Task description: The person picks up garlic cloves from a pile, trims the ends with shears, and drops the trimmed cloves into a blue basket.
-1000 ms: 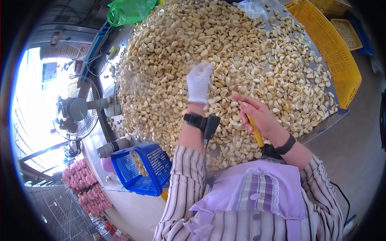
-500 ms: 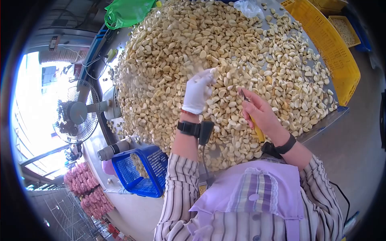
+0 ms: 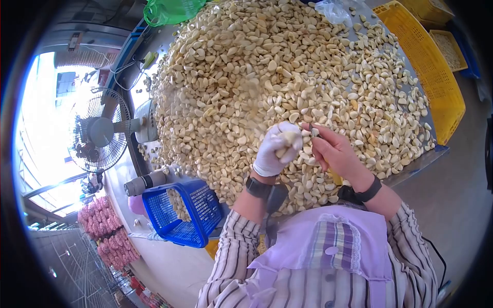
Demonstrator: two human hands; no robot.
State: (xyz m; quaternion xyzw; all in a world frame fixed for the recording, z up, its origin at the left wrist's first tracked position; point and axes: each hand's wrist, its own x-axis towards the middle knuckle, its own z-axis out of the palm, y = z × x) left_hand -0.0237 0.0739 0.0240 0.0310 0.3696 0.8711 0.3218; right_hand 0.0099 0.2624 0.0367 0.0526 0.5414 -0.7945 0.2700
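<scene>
A broad pile of peeled garlic cloves (image 3: 226,87) covers the table in front of me. My left hand (image 3: 275,154), in a white glove, is closed around pale garlic cloves (image 3: 289,137) that show between its fingers. Close beside it, my bare right hand (image 3: 336,153) grips a small knife with a yellow handle (image 3: 337,177). The short dark blade points toward the left hand, near its fingertips. Whether the blade touches a clove cannot be made out.
A blue basket (image 3: 206,205) with some cloves inside stands at the left front. A fan (image 3: 101,131) is at the left. The yellow crate (image 3: 429,64) borders the right side. A green bag (image 3: 172,12) and a clear plastic bag (image 3: 334,11) lie at the back.
My left hand has come back toward me and to the right, now closed around cloves. The knife hand has shifted slightly, and the two hands are closer together.
</scene>
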